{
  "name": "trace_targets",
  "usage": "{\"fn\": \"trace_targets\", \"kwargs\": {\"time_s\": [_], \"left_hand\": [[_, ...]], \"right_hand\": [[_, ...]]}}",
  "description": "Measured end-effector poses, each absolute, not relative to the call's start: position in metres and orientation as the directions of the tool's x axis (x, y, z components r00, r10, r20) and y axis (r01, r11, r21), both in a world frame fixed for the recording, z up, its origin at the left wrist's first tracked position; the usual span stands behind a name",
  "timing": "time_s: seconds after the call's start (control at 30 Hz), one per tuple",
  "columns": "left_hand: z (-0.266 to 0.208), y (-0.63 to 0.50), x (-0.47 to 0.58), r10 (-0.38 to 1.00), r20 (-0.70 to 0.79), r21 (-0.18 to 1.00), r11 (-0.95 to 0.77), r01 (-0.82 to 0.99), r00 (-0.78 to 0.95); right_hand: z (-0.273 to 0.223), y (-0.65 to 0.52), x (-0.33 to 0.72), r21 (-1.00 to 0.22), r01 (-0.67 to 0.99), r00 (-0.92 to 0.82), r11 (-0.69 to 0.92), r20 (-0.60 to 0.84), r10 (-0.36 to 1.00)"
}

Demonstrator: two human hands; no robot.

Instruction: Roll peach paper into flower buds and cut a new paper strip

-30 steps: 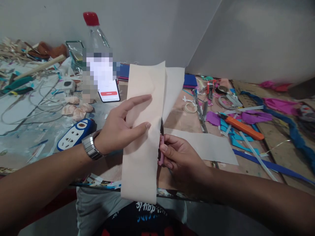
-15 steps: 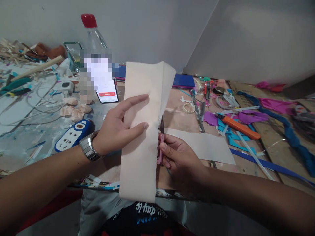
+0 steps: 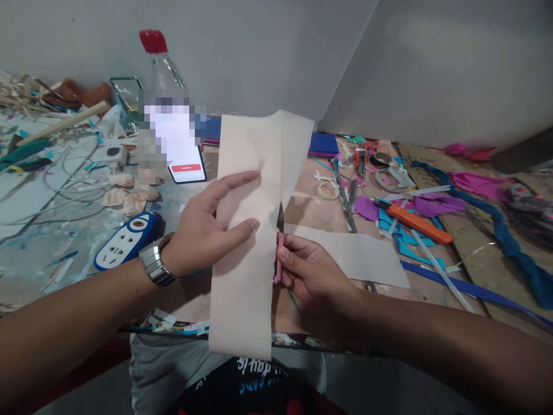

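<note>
A long cream sheet of paper stands up in front of me, reaching past the table's front edge. My left hand grips it from the left; thumb and index finger lie on its near face, and the other fingers are hidden behind. In my right hand is a small pair of scissors with pink handles, closed in my fingers at the sheet's right edge. One dark blade shows beside the paper. Above the blades, the paper's upper right part folds away to the right. Another pale strip lies flat behind my right hand.
Left stand a phone, a clear bottle with a red cap and a blue-white power strip. On the right lie an orange cutter, a tape roll, a blue ribbon and colourful scraps.
The flap at the paper's upper right has swung further out to the right. My right hand and the scissors have shifted slightly along the edge; my left hand keeps its grip.
</note>
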State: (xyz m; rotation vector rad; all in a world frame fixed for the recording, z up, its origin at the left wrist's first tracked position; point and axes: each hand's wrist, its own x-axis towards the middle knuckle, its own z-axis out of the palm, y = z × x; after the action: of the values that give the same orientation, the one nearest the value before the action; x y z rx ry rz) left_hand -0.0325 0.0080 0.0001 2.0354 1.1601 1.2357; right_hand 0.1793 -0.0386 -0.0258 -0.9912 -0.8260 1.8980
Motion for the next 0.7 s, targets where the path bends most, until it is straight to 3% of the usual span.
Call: {"fn": "trace_targets", "kwargs": {"time_s": [0.7], "left_hand": [[0.0012,0.0070,-0.0317,0.858,0.459,0.762,-0.514,0.393,0.233]], "right_hand": [[-0.0271,-0.0395,0.1791,-0.822,-0.392,-0.329,-0.413,-0.294,0.898]]}}
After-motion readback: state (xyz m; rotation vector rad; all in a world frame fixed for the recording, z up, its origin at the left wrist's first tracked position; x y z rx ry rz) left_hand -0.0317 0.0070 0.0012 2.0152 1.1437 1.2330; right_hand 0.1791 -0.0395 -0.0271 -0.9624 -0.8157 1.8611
